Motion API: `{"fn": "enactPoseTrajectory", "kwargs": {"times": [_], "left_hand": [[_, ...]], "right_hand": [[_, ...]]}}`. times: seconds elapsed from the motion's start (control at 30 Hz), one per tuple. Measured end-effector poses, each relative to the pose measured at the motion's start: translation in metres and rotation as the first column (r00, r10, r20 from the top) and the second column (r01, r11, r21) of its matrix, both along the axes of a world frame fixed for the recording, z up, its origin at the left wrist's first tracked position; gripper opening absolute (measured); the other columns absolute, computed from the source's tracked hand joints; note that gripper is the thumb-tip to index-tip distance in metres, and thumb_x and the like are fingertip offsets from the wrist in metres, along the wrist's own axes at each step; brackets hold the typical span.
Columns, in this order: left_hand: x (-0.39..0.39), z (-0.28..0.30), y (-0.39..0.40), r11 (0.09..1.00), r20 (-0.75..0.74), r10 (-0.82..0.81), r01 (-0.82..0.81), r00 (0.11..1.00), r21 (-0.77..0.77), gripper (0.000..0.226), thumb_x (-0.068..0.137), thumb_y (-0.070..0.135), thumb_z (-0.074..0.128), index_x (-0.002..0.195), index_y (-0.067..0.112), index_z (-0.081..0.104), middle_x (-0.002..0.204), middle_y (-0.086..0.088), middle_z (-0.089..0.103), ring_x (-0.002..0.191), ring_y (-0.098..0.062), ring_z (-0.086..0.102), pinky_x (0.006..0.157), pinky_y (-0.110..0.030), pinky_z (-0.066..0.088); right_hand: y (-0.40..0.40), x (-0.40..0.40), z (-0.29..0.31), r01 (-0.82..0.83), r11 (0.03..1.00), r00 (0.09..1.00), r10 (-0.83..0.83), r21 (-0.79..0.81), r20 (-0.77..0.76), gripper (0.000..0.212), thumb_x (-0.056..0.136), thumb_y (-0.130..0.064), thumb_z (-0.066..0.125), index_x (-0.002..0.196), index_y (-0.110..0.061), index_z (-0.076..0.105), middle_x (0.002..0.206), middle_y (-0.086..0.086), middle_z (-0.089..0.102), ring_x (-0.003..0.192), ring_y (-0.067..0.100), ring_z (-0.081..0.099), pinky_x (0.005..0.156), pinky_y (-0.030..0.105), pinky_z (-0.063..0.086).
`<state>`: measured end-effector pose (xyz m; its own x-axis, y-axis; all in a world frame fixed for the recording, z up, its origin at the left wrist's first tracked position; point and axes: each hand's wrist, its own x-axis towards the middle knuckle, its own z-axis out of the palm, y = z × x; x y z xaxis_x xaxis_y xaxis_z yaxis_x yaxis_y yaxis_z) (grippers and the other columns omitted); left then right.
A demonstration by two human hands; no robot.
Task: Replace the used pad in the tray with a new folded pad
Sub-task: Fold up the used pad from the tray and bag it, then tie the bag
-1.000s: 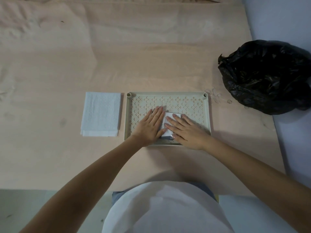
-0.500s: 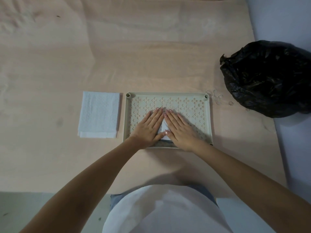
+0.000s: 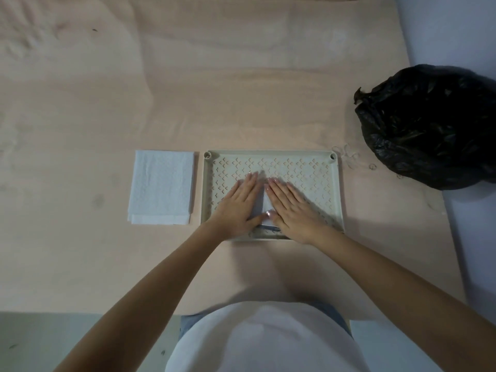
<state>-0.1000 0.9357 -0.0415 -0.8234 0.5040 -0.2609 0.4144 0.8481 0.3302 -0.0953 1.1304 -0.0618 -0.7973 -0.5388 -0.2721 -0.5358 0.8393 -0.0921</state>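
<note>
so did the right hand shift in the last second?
Yes. The right hand slid left across the tray, closing on the left hand and covering more of the white pad.

One tray (image 3: 335,183) sits at the centre of the frame. Two pads show: one folded pad (image 3: 161,186) left of centre, and one small pad (image 3: 264,210) inside the tray, mostly hidden under the hands. Two hands lie flat on it: one left hand (image 3: 239,205) and one right hand (image 3: 292,210). One black bag (image 3: 429,127) fills the right edge. One table (image 3: 241,89) carries it all. A few thin loops (image 3: 354,159) lie between tray and bag; their number cannot be told.
</note>
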Motion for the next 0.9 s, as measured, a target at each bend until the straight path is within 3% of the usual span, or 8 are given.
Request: {"fn": "enactPoseTrajectory", "kwargs": {"times": [0.1, 0.2, 0.43, 0.47, 0.53, 0.63, 0.73, 0.9], "left_hand": [[0.008, 0.010, -0.001, 0.918, -0.001, 0.366, -0.361, 0.931, 0.165, 0.059, 0.091, 0.032, 0.050, 0.141, 0.006, 0.031, 0.143, -0.013, 0.039, 0.127, -0.028, 0.043, 0.096, -0.037, 0.043], [0.012, 0.015, 0.005, 0.826, 0.123, 0.546, -0.557, 0.829, 0.083, 0.039, 0.090, 0.036, 0.054, 0.119, 0.011, 0.047, 0.109, -0.006, 0.059, 0.089, -0.022, 0.059, 0.064, -0.031, 0.046], [0.004, 0.014, 0.020, 0.663, 0.493, 0.641, -0.748, 0.588, 0.031, 0.064, 0.076, 0.045, 0.071, 0.118, 0.002, 0.046, 0.101, -0.008, 0.060, 0.091, -0.026, 0.059, 0.072, -0.035, 0.048], [0.001, 0.016, 0.020, 0.635, 0.558, 0.624, -0.771, 0.547, 0.046, 0.064, 0.075, 0.041, 0.073, 0.118, -0.001, 0.050, 0.096, -0.007, 0.060, 0.086, -0.024, 0.058, 0.070, -0.032, 0.048], [-0.003, 0.019, 0.017, 0.564, 0.665, 0.572, -0.819, 0.481, 0.107, 0.055, 0.076, 0.031, 0.076, 0.113, -0.004, 0.057, 0.087, -0.005, 0.059, 0.077, -0.020, 0.057, 0.065, -0.027, 0.048], [-0.003, 0.024, 0.009, 0.351, 0.803, 0.480, -0.916, 0.354, 0.195, 0.050, 0.073, 0.018, 0.079, 0.112, 0.002, 0.052, 0.099, -0.010, 0.060, 0.088, -0.025, 0.060, 0.070, -0.030, 0.053], [0.000, 0.029, 0.003, 0.188, 0.886, 0.366, -0.955, 0.284, 0.229, 0.046, 0.072, 0.010, 0.080, 0.107, 0.006, 0.050, 0.111, -0.017, 0.059, 0.098, -0.030, 0.062, 0.078, -0.036, 0.055], [-0.001, 0.036, 0.004, 0.118, 0.918, 0.199, -0.938, 0.343, 0.325, 0.033, 0.070, 0.006, 0.080, 0.089, 0.010, 0.053, 0.100, -0.010, 0.064, 0.090, -0.025, 0.065, 0.079, -0.036, 0.057]], "right_hand": [[0.000, 0.001, 0.000, 0.000, 1.000, 1.000, 0.000, 0.004, -0.002, 0.065, 0.094, -0.050, -0.008, 0.142, -0.009, -0.023, 0.151, 0.005, -0.029, 0.140, 0.019, -0.028, 0.115, 0.035, -0.017], [-0.001, 0.000, -0.001, 0.008, 1.000, 1.000, -0.008, -0.023, 0.014, 0.065, 0.094, -0.052, -0.005, 0.143, -0.011, -0.022, 0.151, 0.004, -0.029, 0.139, 0.017, -0.030, 0.114, 0.033, -0.021], [0.004, 0.006, 0.004, 0.084, 0.959, 0.993, -0.059, -0.270, 0.098, 0.067, 0.099, -0.045, 0.029, 0.149, -0.017, -0.005, 0.157, -0.004, -0.014, 0.141, 0.007, -0.023, 0.119, 0.031, -0.009], [0.004, 0.010, 0.009, 0.192, 0.895, 0.977, -0.137, -0.404, 0.160, 0.064, 0.099, -0.041, 0.035, 0.151, -0.019, 0.006, 0.158, -0.010, -0.010, 0.142, 0.003, -0.019, 0.119, 0.029, -0.005], [0.003, 0.019, 0.018, 0.468, 0.590, 0.878, -0.391, -0.658, 0.275, 0.052, 0.098, -0.031, 0.044, 0.146, -0.016, 0.031, 0.158, -0.006, 0.013, 0.145, 0.007, 0.003, 0.117, 0.024, 0.008], [0.005, 0.030, 0.026, 0.637, 0.184, 0.665, -0.622, -0.749, 0.413, 0.040, 0.093, -0.018, 0.057, 0.129, -0.004, 0.047, 0.136, 0.009, 0.044, 0.130, 0.023, 0.041, 0.105, 0.025, 0.033], [0.003, 0.036, 0.034, 0.764, 0.141, 0.582, -0.569, -0.629, 0.581, 0.050, 0.087, -0.028, 0.065, 0.130, -0.011, 0.044, 0.128, 0.003, 0.050, 0.116, 0.017, 0.052, 0.095, 0.028, 0.045], [-0.008, 0.026, 0.057, 0.918, -0.083, 0.322, -0.410, -0.387, 0.853, 0.051, 0.075, -0.048, 0.072, 0.116, -0.023, 0.055, 0.111, -0.006, 0.063, 0.096, 0.008, 0.061, 0.074, 0.024, 0.052]]}}
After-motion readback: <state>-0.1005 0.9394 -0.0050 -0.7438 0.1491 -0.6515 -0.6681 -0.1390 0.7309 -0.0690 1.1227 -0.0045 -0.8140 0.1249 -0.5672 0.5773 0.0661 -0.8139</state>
